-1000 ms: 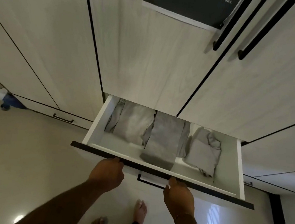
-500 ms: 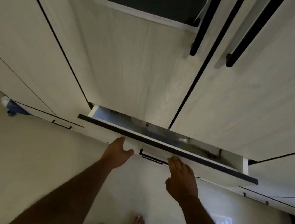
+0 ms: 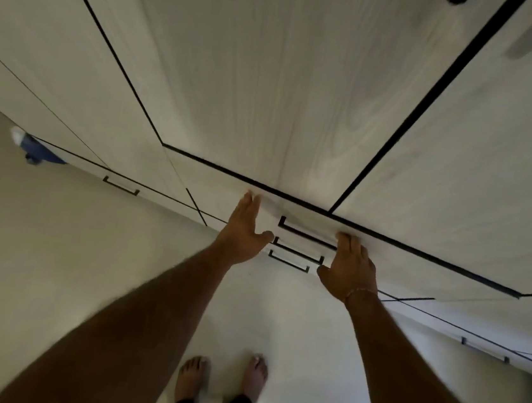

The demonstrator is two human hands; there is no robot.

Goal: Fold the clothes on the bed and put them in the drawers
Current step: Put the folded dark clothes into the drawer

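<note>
Drawer front [image 3: 384,258] under both flat hands [image 3: 245,228]

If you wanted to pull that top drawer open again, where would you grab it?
Probably by the black bar handle on the top drawer front, between the left hand and right hand. It stands off the flat panel, so fingers can hook behind it from the front; the panel itself offers no edge.

Blue-white object [image 3: 33,150] on floor [image 3: 52,260] beside pale wood-grain wardrobe doors [image 3: 271,86].

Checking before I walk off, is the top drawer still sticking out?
No, the drawer front sits flush under both flat hands.
</note>
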